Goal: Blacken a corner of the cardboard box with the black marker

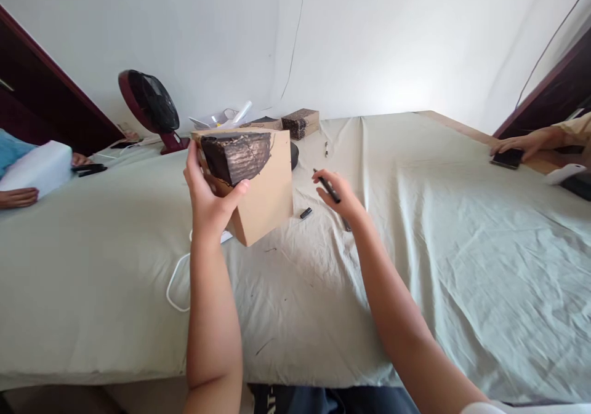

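My left hand (210, 199) grips a cardboard box (268, 199) by its left side, thumb on the front face, and holds it tilted above the cloth. A dark, shiny black-brown patch covers the box's upper left corner. To the right of the box, my right hand (339, 192) holds a black marker (329, 187) between thumb and fingers, apart from the box. On the cloth between box and hand lies a small black marker cap (306, 213). Another dark object (346, 224) is partly hidden under my right wrist.
A dark-patterned box (300, 123) stands by the wall, near a fan (150, 103) and a clear plastic container (224, 117). A white cable (173, 285) lies left. At the right, another person's hand (530, 143) touches a phone (506, 158); at the left, a person holds a white sheet (39, 168).
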A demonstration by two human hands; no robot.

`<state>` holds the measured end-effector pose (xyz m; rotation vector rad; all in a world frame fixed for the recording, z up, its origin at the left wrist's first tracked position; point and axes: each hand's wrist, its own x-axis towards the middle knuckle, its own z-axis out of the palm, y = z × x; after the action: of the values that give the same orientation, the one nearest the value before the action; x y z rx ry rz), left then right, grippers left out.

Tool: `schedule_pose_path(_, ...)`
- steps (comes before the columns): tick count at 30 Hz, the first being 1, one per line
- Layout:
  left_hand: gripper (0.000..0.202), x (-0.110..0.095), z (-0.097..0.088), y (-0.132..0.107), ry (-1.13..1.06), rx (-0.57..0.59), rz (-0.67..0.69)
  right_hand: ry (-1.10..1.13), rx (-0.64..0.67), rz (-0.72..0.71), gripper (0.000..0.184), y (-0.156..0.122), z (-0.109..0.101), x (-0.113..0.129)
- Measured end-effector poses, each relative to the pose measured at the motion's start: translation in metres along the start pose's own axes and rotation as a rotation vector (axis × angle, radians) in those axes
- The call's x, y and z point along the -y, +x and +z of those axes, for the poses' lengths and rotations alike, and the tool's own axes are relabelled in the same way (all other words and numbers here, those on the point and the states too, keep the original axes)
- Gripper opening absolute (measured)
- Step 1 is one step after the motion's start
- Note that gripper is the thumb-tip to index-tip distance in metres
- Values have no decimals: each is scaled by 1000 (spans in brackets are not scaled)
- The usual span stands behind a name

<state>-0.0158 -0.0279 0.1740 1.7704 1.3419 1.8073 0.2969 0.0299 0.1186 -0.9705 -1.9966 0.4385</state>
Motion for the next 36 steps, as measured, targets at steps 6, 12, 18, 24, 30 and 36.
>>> schedule_pose_path(6,137,44,25,4,-73,-73,-75,-278,351,135,62,-17,60,-44)
schedule_pose_path(12,144,71,30,8,-119,-72,-121,-234,277,143,49,-18,67,-54)
schedule_pose_path(18,154,84,36,2,-157,100,-183,-122,-42,127,36,-3,26,-31)
schedule_pose_path(24,151,83,47,-10,-200,410,-215,76,-333,-62,32,5,-5,6)
schedule_pose_path(30,143,74,34,-3,-51,533,-143,193,-394,-259,29,6,-14,45)
schedule_pose_path(36,71,-7,32,-8,-120,237,247,256,-332,-420,26,1,-4,95)
